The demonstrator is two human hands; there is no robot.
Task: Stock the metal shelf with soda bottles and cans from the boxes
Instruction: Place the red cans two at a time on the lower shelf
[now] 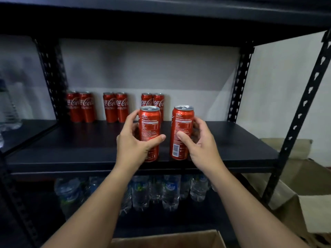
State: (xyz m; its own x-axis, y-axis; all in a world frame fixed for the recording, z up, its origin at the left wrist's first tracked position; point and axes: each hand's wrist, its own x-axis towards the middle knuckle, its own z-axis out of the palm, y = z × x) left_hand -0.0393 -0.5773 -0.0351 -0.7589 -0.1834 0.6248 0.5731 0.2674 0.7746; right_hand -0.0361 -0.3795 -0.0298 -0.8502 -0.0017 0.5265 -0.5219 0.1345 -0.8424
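My left hand (133, 144) grips a red cola can (149, 122) upright over the front of the black metal shelf board (71, 149). My right hand (202, 145) grips a second red cola can (181, 126) just to its right, also upright, its base at the board's front part. Several more red cans stand in pairs along the back of the same board: one pair at the left (80, 107), one in the middle (116, 107), one (157, 101) partly hidden behind the can in my left hand.
Clear water bottles (170, 192) fill the level below. An open cardboard box (166, 238) sits at the bottom edge, more cardboard boxes (304, 194) at the right. Perforated black uprights (240, 83) frame the shelf. A blurred clear bottle (7, 104) stands at far left.
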